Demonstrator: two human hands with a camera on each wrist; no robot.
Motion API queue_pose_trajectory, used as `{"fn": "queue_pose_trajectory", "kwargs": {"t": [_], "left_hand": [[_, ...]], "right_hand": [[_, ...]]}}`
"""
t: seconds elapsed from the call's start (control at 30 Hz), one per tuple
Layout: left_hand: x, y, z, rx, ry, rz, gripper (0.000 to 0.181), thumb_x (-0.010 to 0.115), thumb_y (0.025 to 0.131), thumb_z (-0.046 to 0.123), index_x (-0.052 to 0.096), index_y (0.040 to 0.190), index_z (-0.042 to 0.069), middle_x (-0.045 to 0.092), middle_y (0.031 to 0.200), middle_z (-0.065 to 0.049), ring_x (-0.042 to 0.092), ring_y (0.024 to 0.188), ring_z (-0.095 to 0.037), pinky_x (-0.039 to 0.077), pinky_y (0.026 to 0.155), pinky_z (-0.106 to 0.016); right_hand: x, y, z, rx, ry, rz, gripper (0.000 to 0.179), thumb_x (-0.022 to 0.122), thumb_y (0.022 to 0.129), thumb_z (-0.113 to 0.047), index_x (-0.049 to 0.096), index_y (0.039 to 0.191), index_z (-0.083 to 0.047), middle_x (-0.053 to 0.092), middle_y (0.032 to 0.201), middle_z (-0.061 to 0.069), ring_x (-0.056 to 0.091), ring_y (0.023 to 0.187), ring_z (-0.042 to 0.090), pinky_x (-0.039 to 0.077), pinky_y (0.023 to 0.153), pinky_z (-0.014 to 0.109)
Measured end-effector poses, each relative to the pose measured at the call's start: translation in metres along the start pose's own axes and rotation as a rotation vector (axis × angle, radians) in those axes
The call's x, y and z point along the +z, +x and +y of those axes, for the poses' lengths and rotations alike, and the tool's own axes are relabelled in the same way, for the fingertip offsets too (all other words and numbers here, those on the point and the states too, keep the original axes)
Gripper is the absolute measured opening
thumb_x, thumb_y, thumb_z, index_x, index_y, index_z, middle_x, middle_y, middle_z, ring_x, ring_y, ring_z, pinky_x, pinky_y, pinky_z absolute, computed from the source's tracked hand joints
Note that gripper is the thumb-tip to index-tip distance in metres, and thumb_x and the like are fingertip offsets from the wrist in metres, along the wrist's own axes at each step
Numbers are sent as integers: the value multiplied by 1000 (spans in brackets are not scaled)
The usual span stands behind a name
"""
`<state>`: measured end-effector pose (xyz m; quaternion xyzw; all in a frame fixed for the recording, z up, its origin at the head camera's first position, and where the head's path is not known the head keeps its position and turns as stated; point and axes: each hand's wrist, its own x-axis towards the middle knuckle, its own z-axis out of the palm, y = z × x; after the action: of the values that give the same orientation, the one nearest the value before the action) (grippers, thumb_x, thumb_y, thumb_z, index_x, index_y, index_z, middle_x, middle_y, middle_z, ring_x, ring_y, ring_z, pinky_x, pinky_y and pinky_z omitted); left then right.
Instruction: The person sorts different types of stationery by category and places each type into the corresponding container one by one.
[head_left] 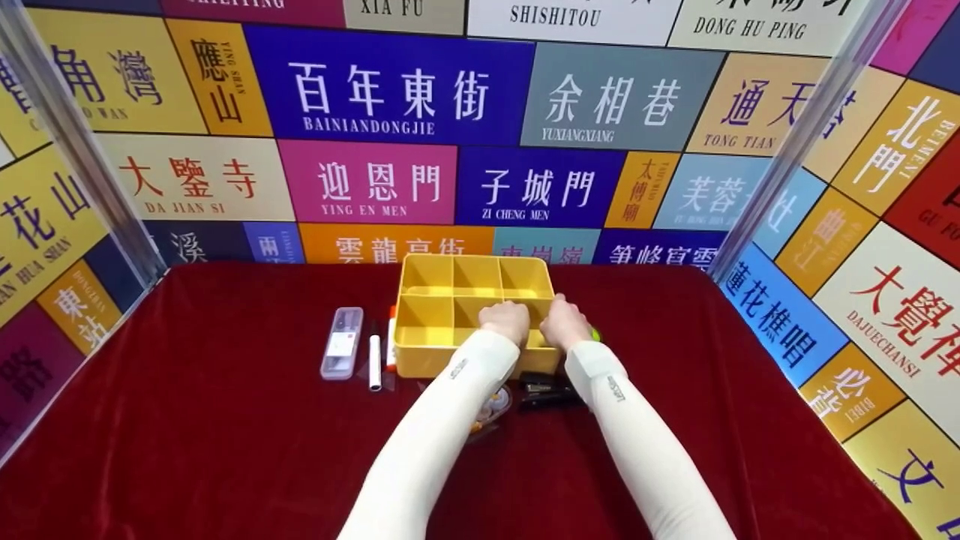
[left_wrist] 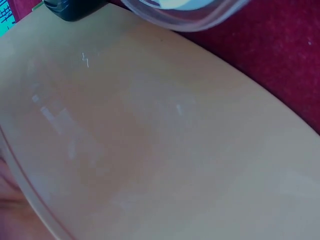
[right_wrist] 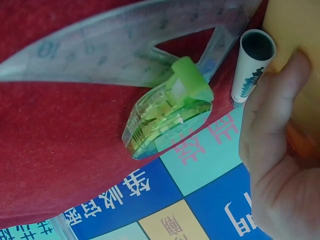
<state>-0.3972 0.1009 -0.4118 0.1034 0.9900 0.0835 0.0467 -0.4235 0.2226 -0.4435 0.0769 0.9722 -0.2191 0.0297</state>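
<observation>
A yellow storage box (head_left: 424,360) with several compartments sits toward the back of the red cloth. My left hand (head_left: 506,321) reaches over the front rim with its fingers curled at a divider; the fingertips are hidden. In the left wrist view, the box's smooth outer wall (left_wrist: 165,130) fills most of the frame. At the right side wall, my right hand (head_left: 566,322) grips the rim. Seen from the right wrist, a green correction tape (right_wrist: 167,112), a clear ruler (right_wrist: 115,55) and a white marker (right_wrist: 252,65) lie beside that hand (right_wrist: 280,135).
Left of the box are a clear plastic case (head_left: 343,341) and another white marker (head_left: 375,364). A roll of tape (head_left: 495,405) and black stationery items (head_left: 547,396) lie before it, close under my forearms. Printed panels (head_left: 390,90) stand behind the red-covered table (head_left: 225,450).
</observation>
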Motion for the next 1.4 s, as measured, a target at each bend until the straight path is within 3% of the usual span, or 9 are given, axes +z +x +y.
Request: {"fn": "queue_pose_trajectory", "kwargs": {"t": [0.47, 0.6, 0.8, 0.9, 1.03, 1.23, 1.4], "left_hand": [[7, 2, -17, 56, -17, 21, 31, 67, 87, 12, 73, 118, 11, 72, 124, -9, 69, 111, -28, 58, 89, -43], [2, 2, -22, 86, -13, 44, 28, 68, 85, 11, 74, 112, 10, 72, 121, -9, 70, 109, -28, 59, 87, -44], [-20, 6, -35, 122, -91, 162, 25, 62, 86, 12, 76, 106, 13, 74, 114, -9, 71, 103, -29, 59, 85, -45], [-34, 7, -50, 79, -225, 208, 27, 61, 89, 13, 76, 111, 17, 74, 116, -7, 70, 106, -29, 57, 90, -44], [-42, 5, -81, -37, -392, 288, 31, 62, 91, 14, 73, 120, 17, 74, 120, -5, 69, 109, -29, 57, 92, -43], [-29, 3, -131, -176, -434, 423, 37, 62, 86, 8, 71, 122, 13, 68, 123, -10, 65, 114, -32, 56, 93, -46], [-14, 0, -159, -251, -469, 420, 43, 62, 84, 7, 64, 127, 9, 59, 129, -15, 55, 122, -34, 51, 100, -48]], "right_hand": [[8, -3, -4, -17, -1, -16, 51, 51, 93, -10, 41, 141, 3, 62, 130, 27, 62, 118, 43, 51, 96, 54], [6, -4, -4, -19, -3, -27, 50, 50, 93, -12, 40, 140, 3, 61, 130, 27, 61, 118, 43, 51, 96, 55], [-1, -3, -2, -18, 0, -22, 48, 49, 94, -11, 40, 140, 4, 61, 129, 28, 62, 116, 43, 51, 95, 54], [-4, -3, -3, -26, -3, -24, 49, 47, 94, -10, 39, 141, 4, 60, 130, 29, 61, 118, 45, 51, 96, 56], [-4, -2, -2, -30, -13, -39, 53, 46, 95, -11, 35, 144, 5, 57, 135, 30, 58, 122, 46, 49, 99, 57], [-5, -2, 0, -29, -13, -51, 58, 47, 96, -11, 30, 149, 6, 55, 136, 31, 57, 123, 46, 49, 100, 56], [-5, -2, -3, -30, -14, -55, 57, 48, 96, -11, 31, 148, 6, 56, 136, 30, 58, 123, 45, 49, 100, 56]]}}
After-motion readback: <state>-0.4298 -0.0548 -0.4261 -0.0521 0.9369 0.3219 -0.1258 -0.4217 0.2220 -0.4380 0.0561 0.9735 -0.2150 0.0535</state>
